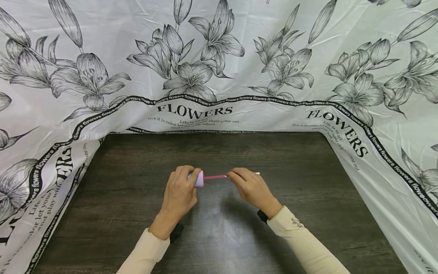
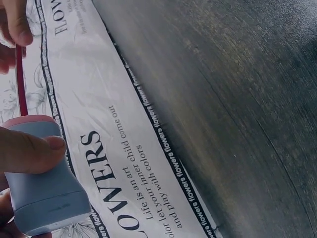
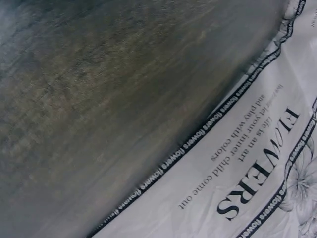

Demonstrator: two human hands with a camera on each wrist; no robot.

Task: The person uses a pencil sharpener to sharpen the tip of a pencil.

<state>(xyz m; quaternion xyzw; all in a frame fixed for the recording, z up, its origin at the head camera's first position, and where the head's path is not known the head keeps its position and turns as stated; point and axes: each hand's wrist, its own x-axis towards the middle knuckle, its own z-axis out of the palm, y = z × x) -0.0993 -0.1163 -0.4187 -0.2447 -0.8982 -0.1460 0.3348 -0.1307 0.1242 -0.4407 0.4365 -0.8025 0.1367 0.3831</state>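
Note:
My left hand (image 1: 181,188) grips a small light-blue pencil sharpener (image 1: 199,180) with a pink end face. In the left wrist view, the thumb lies across the sharpener's blue body (image 2: 47,191), below its pink rim. A red-pink pencil (image 1: 215,177) runs level from that pink end toward the right. Its near end meets the sharpener, and the hole itself is hidden. My right hand (image 1: 251,188) pinches the pencil farther along, and a pale tip sticks out beyond the fingers. Neither the right hand nor the pencil appears in the right wrist view.
Both hands are held over a dark wood-grain table (image 1: 137,236). White cloth (image 1: 273,114) with printed flowers and lettering hangs behind the table and along its sides. Dark bands sit on both wrists.

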